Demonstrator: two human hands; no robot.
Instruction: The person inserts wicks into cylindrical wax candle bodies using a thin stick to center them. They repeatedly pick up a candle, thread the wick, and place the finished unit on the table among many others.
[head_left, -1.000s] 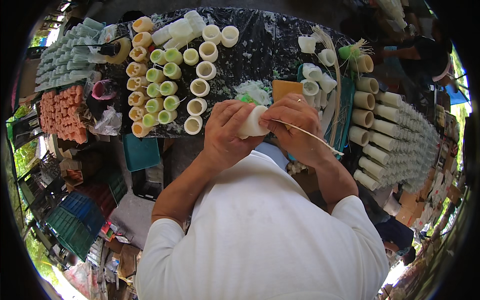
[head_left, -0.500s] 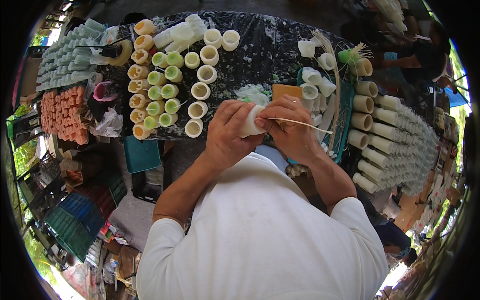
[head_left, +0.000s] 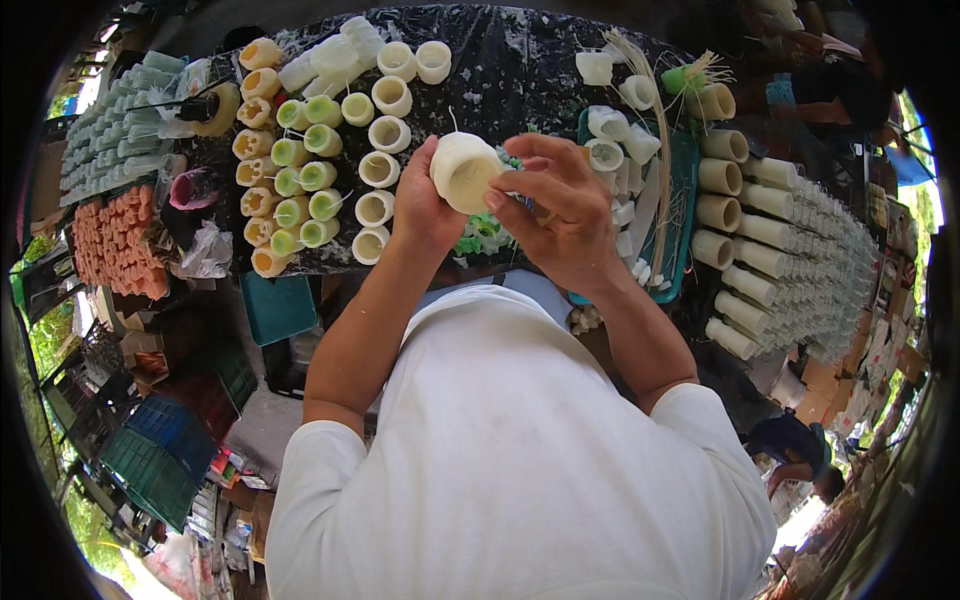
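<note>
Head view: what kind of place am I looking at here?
Probably a small open-air candle-making workshop. Both hands hold a cream wax cylinder above a wax-spattered black table lined with rows of cream and green candles, with a bundle of thin wick sticks on a teal tray.

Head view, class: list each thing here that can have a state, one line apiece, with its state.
White candle: held off the table in both hands, tilted.
Left hand: closed on the candle.
Right hand: fingertips on the candle's rim.
Green candles: lying in rows on the table.
Teal tray: holding white pieces and straws.
</note>
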